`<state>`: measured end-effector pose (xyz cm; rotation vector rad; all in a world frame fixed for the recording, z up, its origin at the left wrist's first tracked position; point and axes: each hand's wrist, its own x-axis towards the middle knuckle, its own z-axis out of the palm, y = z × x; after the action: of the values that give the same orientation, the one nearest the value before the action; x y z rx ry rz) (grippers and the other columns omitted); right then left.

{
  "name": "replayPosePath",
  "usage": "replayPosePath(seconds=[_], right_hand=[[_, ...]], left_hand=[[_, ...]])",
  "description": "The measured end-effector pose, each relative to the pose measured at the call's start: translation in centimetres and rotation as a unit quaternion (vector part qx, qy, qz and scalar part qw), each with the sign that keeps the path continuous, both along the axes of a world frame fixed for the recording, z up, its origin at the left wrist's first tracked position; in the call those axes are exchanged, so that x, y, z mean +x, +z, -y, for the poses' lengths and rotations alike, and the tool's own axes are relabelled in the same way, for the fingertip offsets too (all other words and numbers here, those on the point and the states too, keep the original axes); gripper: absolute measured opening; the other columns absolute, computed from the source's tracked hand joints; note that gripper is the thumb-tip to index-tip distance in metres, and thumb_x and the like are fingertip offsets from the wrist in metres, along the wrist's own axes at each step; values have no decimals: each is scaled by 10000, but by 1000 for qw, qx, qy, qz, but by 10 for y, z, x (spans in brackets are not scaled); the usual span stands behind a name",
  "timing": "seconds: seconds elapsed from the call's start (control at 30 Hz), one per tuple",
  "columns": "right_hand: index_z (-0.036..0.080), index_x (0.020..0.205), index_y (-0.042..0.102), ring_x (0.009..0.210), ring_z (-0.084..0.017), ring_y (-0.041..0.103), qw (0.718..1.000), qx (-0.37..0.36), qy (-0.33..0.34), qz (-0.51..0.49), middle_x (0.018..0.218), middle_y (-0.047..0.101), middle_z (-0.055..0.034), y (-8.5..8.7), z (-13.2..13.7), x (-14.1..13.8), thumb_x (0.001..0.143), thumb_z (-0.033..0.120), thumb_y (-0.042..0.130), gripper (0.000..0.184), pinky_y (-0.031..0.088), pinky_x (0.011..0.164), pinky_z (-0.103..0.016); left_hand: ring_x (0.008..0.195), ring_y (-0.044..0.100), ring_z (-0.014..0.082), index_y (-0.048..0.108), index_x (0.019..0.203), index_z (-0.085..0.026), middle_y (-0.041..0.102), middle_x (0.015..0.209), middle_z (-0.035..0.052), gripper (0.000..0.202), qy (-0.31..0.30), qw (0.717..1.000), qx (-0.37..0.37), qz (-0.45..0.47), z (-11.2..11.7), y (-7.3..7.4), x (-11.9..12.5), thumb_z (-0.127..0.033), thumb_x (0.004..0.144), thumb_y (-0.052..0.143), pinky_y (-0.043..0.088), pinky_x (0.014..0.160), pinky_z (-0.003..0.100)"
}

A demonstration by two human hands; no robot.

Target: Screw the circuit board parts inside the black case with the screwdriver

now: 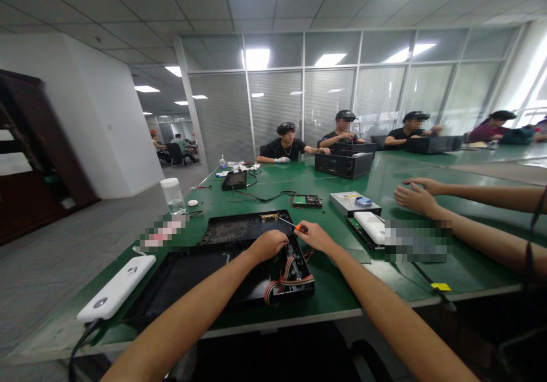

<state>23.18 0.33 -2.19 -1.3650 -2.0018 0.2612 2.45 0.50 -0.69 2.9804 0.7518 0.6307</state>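
An orange-handled screwdriver (301, 229) is gripped in my right hand (318, 239). Its thin shaft points left toward a small gold-coloured part (269, 217) at the back of a black metal panel (239, 229). My left hand (268, 246) reaches over the near black case (179, 274), thumb and fingers pinched together at its inner back edge; whatever is between them is too small to make out. Striped ribbon wires (294, 281) curl inside the right end of this case, just below my left fingertips.
A white power bank (117, 288), a clear jar (173, 197) and a white cap (193, 203) lie left. Beyond the panel is a green circuit board (306, 201); to the right, a silver drive (354, 204) and another white device (370, 227). A neighbour's hands (416, 197) rest right. Several people work opposite.
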Motion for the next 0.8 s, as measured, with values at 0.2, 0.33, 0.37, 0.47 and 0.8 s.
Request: replayPosePath(seconds=[0.2,0.33,0.37,0.47,0.8], right_hand=[[191,776,560,614,-125,504,1000,-1,8,-8,678,575,-2,0,0,0,753,392,482,217,365,613,-237],[190,811,500,643,-120,482,999,-20,14,-46,705,539,12,2,-3,4,699,311,522,167,370,623,-237],[190,835,479,637,-114,475,997,-37,14,-67,719,528,16,2,-4,7,681,274,522,181,373,613,-233],[197,909,413,554,-86,446,981,-127,19,-145,729,494,34,5,-6,19,648,193,477,269,374,529,-211],[169,747,496,352,-73,351,942,-38,-15,-332,471,428,50,33,-2,46,749,502,415,343,259,357,-200]], left_hand=[[838,513,155,578,884,-137,596,868,52,164,-5,999,25,-45,1,4,2,-147,832,423,387,788,248],[823,518,148,592,876,-140,602,848,52,179,-21,999,8,-42,2,7,0,-140,830,418,387,787,244],[819,520,144,595,872,-141,604,847,50,180,-26,999,-1,-37,1,7,-1,-140,828,421,387,790,243],[832,526,136,602,849,-144,609,866,43,169,-36,999,-26,-3,1,6,-5,-148,822,434,382,810,244],[865,522,141,602,936,-143,600,902,55,193,-41,999,-33,4,-6,2,-6,-197,838,445,384,818,248]])
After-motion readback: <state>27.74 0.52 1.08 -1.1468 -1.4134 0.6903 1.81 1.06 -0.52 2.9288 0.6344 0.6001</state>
